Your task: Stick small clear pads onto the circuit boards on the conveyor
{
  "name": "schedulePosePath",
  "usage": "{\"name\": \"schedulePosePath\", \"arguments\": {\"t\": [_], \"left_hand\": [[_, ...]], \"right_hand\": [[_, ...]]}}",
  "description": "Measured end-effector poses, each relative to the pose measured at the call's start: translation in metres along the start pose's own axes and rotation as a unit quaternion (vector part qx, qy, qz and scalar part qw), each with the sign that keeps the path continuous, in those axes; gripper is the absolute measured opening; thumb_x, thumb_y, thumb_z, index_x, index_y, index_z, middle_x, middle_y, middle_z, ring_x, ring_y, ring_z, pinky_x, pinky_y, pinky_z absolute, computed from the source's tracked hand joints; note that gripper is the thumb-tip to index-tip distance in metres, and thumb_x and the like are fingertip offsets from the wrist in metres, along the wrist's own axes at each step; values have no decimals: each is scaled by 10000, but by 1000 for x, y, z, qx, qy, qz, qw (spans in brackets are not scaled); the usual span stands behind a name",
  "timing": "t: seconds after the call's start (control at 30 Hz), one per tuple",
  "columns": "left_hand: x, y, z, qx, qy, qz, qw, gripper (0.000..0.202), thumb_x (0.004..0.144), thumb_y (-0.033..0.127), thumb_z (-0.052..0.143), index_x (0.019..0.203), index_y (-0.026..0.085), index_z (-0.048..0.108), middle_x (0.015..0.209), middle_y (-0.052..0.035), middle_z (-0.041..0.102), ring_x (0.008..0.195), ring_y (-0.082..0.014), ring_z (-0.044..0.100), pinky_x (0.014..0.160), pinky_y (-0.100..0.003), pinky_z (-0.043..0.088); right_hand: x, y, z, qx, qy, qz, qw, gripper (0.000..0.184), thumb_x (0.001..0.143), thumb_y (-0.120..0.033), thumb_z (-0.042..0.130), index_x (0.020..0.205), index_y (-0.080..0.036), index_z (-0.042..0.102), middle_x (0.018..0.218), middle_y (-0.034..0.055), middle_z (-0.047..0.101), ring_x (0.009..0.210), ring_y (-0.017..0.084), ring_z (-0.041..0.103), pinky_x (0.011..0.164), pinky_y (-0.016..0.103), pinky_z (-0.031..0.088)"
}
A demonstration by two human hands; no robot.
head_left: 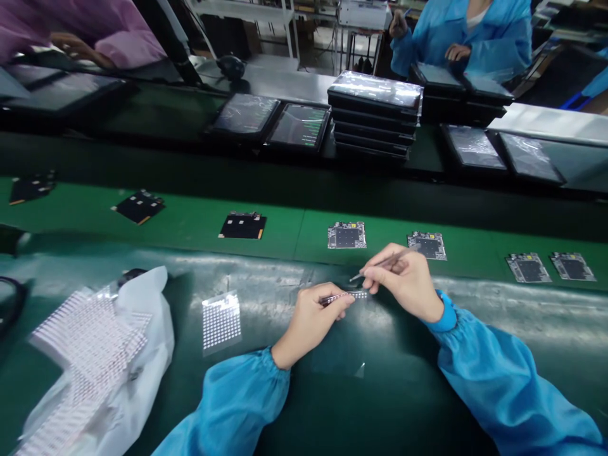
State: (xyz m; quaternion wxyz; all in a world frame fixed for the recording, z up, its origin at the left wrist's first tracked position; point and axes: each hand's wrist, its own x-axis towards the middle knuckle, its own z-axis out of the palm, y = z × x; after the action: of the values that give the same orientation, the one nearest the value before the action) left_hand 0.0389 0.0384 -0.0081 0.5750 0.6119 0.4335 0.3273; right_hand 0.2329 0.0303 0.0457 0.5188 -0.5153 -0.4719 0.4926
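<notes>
My left hand (311, 320) is closed on a thin dark strip (358, 294) with a row of small white spots, pinched between thumb and fingers. I cannot make out its full shape. Just above and to the right, my right hand (403, 282) is closed around a pair of metal tweezers (389, 260), their tip pointing left and close over the strip without clear contact. To the left of my left hand lies a clear sheet of small white stickers (221, 322) on the dark green mat (327, 405).
A white plastic bag (159, 339) with sticker sheets (102, 354) lies at left. Several circuit boards, including one bare board (347, 235) and one black-covered board (242, 226), line the green belt (294, 221). Beyond stands a stack of tablets (375, 117). Two people sit opposite.
</notes>
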Motion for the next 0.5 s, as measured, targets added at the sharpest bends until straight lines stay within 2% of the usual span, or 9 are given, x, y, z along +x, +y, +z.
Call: {"name": "schedulePosePath", "arguments": {"t": [0.17,0.3,0.4,0.5], "left_hand": [[0,1,0,2,5,-5,1000,224,821,298,713,651,152,703,558,-13,655,486,-117,584,500,-209,461],[0,-1,0,-1,8,-3,1000,206,822,285,710,662,156,704,562,-8,650,492,-119,589,506,-210,465],[0,-3,0,1,4,6,1000,196,831,275,704,674,157,706,574,-5,646,501,-118,594,512,-208,465],[-1,-4,-1,6,2,11,1000,195,836,271,701,679,156,710,577,-7,646,507,-119,599,512,-207,463]], "right_hand": [[63,20,1,2,67,-24,998,223,732,-277,808,765,-160,621,546,10,673,458,148,653,446,237,564],[108,45,3,-23,90,26,995,213,705,-244,800,756,-161,611,542,5,664,438,150,646,421,231,557],[121,55,2,-39,119,47,991,178,727,-195,776,730,-160,601,541,12,665,428,152,647,399,219,547],[124,56,-1,-48,127,56,989,173,741,-170,766,727,-160,594,518,8,657,408,151,638,379,210,536]]}}
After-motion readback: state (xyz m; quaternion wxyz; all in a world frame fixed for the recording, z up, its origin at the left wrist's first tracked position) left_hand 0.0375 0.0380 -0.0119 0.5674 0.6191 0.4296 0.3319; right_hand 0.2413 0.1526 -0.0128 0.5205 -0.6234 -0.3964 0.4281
